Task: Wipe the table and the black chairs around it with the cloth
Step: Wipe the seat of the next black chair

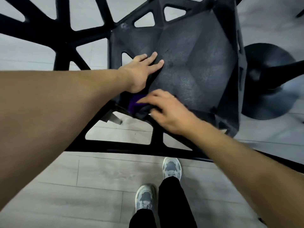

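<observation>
Most of the cloth (135,104) is hidden. Only a purple patch shows at the near-left corner of the black chair (197,68) seat, between my two grips. The rest blends into dark folds that I cannot separate from the seat.

My right grip (166,111) is blurred. Its fingers reach left onto those folds, just beside the purple patch, but I cannot tell whether they pinch the cloth or only touch it.

My left grip (142,71) lies flat, its straight, spread fingers pressing on the left side of the seat and curled round nothing. Its heel is just above the purple patch.

Black lattice framework runs out of view at the top left. A round black pedestal base (269,102) stands on the floor (98,178) to the right, its upper part cut off.
</observation>
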`<state>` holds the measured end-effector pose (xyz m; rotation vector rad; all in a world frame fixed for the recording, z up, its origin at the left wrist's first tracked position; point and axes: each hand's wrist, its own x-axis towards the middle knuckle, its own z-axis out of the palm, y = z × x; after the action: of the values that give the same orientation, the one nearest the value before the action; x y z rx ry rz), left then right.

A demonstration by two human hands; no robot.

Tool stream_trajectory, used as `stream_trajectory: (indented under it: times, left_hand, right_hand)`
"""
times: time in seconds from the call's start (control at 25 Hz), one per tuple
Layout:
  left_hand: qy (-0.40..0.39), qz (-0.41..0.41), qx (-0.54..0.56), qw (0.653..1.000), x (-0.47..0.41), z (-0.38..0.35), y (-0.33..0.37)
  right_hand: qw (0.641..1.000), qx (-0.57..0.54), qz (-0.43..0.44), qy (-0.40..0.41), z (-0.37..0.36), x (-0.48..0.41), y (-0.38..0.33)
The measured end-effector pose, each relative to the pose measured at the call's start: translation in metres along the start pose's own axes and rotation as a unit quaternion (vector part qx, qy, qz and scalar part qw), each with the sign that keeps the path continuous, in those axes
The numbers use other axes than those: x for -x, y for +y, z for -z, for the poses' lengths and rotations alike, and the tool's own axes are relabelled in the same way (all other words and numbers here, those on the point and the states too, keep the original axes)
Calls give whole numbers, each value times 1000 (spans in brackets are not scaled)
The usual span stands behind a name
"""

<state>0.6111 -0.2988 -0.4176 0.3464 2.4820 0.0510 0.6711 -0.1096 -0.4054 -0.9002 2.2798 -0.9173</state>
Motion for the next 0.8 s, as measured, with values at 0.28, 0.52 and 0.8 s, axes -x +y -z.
stream_trajectory:
  times: [0.28,0.52,0.8]
  left_hand:
    - [36,-10,-14,999,-3,-28,5]
    - [74,147,36,986,3,-21,62]
    - [84,150,30,985,-3,-34,63]
  right_hand:
    - [995,94,30,1,30,80,24]
    - [960,156,-134,188,57,188,85]
    - [927,59,-253,269,54,140,74]
